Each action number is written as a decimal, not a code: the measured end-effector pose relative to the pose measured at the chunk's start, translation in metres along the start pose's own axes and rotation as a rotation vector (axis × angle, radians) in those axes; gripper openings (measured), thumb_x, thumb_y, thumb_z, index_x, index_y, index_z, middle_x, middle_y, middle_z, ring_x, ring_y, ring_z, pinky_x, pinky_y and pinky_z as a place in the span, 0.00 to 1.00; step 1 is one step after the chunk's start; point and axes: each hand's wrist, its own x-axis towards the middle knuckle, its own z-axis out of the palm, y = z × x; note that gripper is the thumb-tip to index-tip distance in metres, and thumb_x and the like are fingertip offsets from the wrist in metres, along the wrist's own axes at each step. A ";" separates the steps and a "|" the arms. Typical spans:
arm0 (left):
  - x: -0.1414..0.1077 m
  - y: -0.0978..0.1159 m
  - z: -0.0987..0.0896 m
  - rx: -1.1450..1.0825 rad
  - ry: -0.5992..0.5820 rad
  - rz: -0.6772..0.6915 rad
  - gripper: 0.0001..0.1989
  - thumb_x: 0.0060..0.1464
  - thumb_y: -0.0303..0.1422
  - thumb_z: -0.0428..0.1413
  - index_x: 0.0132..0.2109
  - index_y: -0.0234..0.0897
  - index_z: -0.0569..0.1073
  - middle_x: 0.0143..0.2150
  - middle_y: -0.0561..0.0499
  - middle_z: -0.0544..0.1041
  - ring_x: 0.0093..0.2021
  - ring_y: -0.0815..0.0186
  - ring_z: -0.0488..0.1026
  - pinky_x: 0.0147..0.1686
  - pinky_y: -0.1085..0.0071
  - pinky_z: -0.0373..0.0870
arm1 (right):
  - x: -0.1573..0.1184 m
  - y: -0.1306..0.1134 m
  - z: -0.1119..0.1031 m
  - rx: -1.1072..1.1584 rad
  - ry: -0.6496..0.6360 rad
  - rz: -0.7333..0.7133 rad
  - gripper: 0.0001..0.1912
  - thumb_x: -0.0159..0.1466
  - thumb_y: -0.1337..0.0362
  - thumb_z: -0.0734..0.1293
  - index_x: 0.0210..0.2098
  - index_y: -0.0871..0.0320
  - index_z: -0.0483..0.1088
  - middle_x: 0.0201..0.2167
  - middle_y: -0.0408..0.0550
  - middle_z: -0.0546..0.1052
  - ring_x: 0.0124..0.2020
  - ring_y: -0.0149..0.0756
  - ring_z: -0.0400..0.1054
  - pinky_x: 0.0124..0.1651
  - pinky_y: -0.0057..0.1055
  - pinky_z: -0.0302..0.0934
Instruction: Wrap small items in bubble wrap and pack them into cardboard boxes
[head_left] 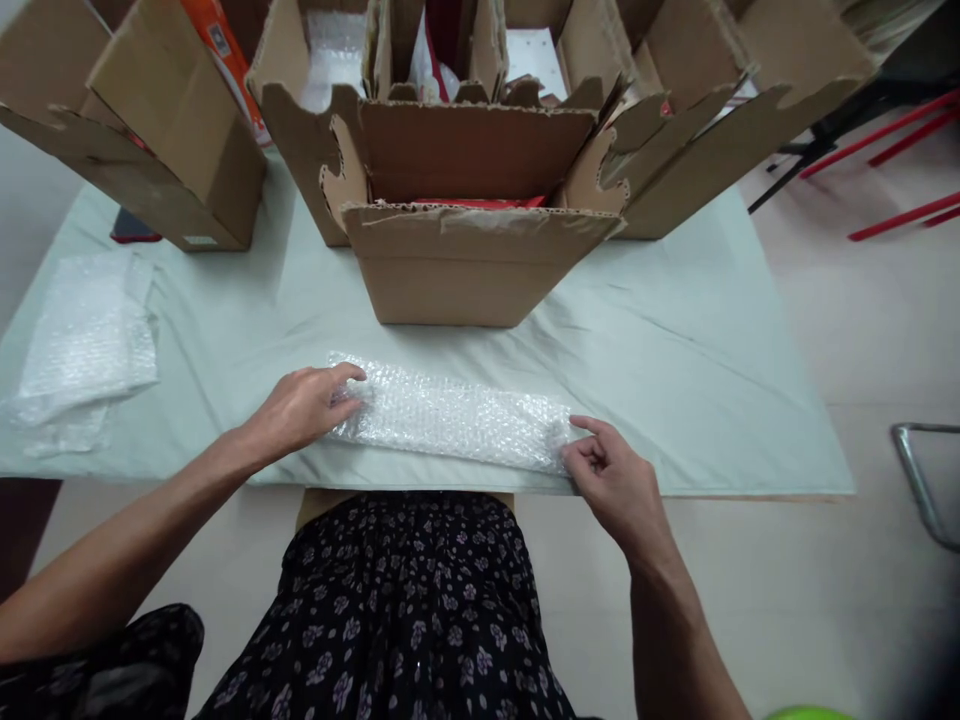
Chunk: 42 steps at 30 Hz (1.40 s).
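Note:
A long folded strip of clear bubble wrap (457, 412) lies flat on the cloth-covered table, close to its front edge. At its left end is my left hand (307, 405), with thumb and forefinger apart and their tips resting on the wrap. My right hand (611, 475) touches the opposite end; its forefinger is stretched out, the thumb is apart from it, and the other fingers are loosely curled. Just beyond the strip stands an open cardboard box (450, 285) with something red inside.
More open cardboard boxes (667, 205) stand behind, some holding packets and bubble wrap. Another box (187, 180) is at the left, beside a dark flat object (135, 226). A bubble wrap pile (86, 335) lies on the table's left side. Red bars (885, 135) stand off to the right.

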 end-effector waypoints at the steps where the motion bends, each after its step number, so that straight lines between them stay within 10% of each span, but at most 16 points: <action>1: 0.001 0.001 -0.003 -0.011 0.015 0.031 0.19 0.56 0.40 0.60 0.53 0.44 0.80 0.35 0.51 0.83 0.31 0.59 0.77 0.37 0.64 0.73 | -0.001 0.000 -0.001 -0.003 0.000 -0.015 0.23 0.64 0.56 0.65 0.56 0.59 0.72 0.27 0.42 0.78 0.25 0.33 0.68 0.37 0.34 0.66; 7: 0.021 0.008 -0.023 0.013 0.049 0.169 0.20 0.60 0.40 0.57 0.57 0.42 0.78 0.39 0.50 0.84 0.40 0.57 0.80 0.44 0.62 0.73 | -0.018 0.009 0.004 -0.049 0.214 -0.226 0.19 0.66 0.59 0.65 0.55 0.57 0.73 0.29 0.43 0.79 0.32 0.37 0.74 0.43 0.35 0.68; 17: 0.058 0.008 0.006 0.191 0.048 0.218 0.21 0.62 0.37 0.56 0.59 0.36 0.76 0.48 0.40 0.83 0.47 0.49 0.80 0.49 0.54 0.74 | -0.030 0.020 0.022 -0.356 0.312 -0.471 0.13 0.68 0.68 0.63 0.49 0.60 0.75 0.22 0.38 0.74 0.22 0.31 0.67 0.37 0.32 0.62; 24: 0.010 0.021 0.002 0.258 0.435 0.341 0.20 0.68 0.38 0.54 0.62 0.35 0.72 0.63 0.33 0.74 0.61 0.45 0.72 0.57 0.48 0.70 | -0.026 -0.007 0.000 -0.343 0.393 -0.529 0.08 0.70 0.64 0.67 0.47 0.59 0.75 0.27 0.42 0.74 0.26 0.32 0.67 0.36 0.33 0.61; 29: -0.020 0.050 0.037 0.263 0.224 0.655 0.22 0.69 0.37 0.53 0.67 0.40 0.67 0.72 0.39 0.66 0.74 0.47 0.59 0.72 0.43 0.51 | -0.015 -0.040 0.030 -0.324 0.265 -0.727 0.10 0.71 0.67 0.66 0.50 0.58 0.74 0.50 0.56 0.80 0.50 0.47 0.74 0.48 0.40 0.64; 36: -0.017 0.027 0.061 0.176 -0.024 0.630 0.32 0.68 0.46 0.54 0.73 0.47 0.59 0.78 0.44 0.56 0.78 0.46 0.50 0.74 0.37 0.38 | -0.018 -0.017 0.053 -0.336 0.138 -0.755 0.11 0.72 0.66 0.65 0.51 0.58 0.75 0.55 0.56 0.80 0.57 0.50 0.72 0.54 0.45 0.63; 42: -0.021 0.003 0.029 0.090 0.282 0.321 0.19 0.68 0.34 0.51 0.63 0.37 0.73 0.63 0.38 0.75 0.64 0.49 0.71 0.65 0.46 0.65 | -0.008 0.012 0.010 -0.298 0.244 -0.673 0.09 0.74 0.64 0.63 0.45 0.56 0.76 0.48 0.53 0.82 0.51 0.45 0.76 0.52 0.42 0.65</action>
